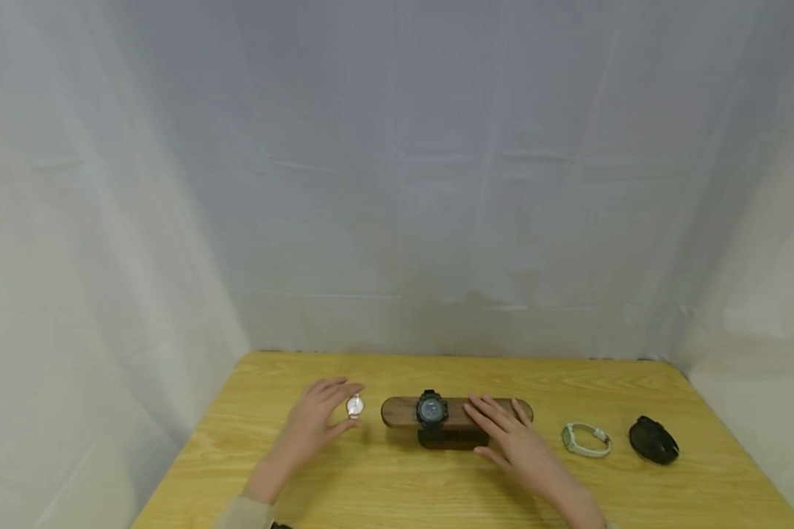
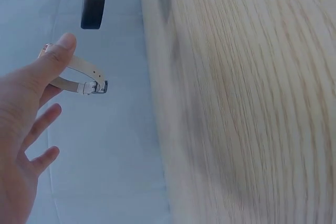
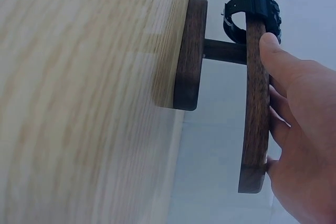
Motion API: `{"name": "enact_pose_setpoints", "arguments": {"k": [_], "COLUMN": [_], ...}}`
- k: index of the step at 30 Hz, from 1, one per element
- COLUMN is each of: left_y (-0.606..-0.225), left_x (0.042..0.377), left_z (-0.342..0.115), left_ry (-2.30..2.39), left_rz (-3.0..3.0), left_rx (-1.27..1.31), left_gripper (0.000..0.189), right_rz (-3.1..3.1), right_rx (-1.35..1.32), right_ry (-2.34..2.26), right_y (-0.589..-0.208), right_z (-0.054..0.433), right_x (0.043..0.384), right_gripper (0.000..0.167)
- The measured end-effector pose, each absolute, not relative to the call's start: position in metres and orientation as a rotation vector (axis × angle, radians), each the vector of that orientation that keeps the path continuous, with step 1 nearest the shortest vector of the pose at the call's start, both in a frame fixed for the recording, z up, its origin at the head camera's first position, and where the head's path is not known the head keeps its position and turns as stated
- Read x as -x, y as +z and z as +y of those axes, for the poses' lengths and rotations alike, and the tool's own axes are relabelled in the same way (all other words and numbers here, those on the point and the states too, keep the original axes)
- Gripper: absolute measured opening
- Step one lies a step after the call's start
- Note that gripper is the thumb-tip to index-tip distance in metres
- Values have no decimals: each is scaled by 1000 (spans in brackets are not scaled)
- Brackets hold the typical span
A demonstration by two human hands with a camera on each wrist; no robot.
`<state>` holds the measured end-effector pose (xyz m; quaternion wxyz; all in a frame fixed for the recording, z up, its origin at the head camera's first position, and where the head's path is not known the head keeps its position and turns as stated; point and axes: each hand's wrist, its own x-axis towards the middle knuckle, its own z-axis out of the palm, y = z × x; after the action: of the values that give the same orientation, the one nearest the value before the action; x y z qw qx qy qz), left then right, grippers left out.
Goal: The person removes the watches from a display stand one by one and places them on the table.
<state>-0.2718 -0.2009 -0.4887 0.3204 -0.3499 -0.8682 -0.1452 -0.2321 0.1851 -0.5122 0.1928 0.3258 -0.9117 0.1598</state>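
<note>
A wristwatch with a pale strap and silvery white dial point(image 1: 355, 406) is pinched between thumb and finger of my left hand point(image 1: 311, 426). Its buckled strap point(image 2: 81, 67) forms a loop held above the table in the left wrist view. Just right of it stands a dark wooden T-shaped watch stand point(image 1: 400, 413). My right hand point(image 1: 519, 444) holds the right part of its bar point(image 3: 254, 124), thumb on the near side and fingers over the top. A black digital watch point(image 1: 431, 410) is looped round the bar, left of my right fingers.
Right of the stand, a pale green watch point(image 1: 589, 441) lies on its side on the wooden table point(image 1: 384, 492). Farther right is a black rounded object point(image 1: 653, 441), probably another watch or a case. White curtains point(image 1: 437, 220) surround the table at the back and sides.
</note>
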Motion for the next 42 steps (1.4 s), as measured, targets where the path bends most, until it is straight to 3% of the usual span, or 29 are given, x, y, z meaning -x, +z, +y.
{"name": "enact_pose_setpoints", "arguments": {"k": [22,42], "left_y": [-492,-506], "left_x": [256,249], "left_z": [-233,-231], "left_ry": [-309,-391], "left_rz": [-2474,-2789], "left_rx": [734,595], "left_gripper": [59,52], "right_rz": [-2534,-2575], "right_rx": [-928,-932], "right_ry": [452,490], "right_y": [-512,-513], "right_z": [185,186], "right_x": [231,233], "right_gripper": [71,70]}}
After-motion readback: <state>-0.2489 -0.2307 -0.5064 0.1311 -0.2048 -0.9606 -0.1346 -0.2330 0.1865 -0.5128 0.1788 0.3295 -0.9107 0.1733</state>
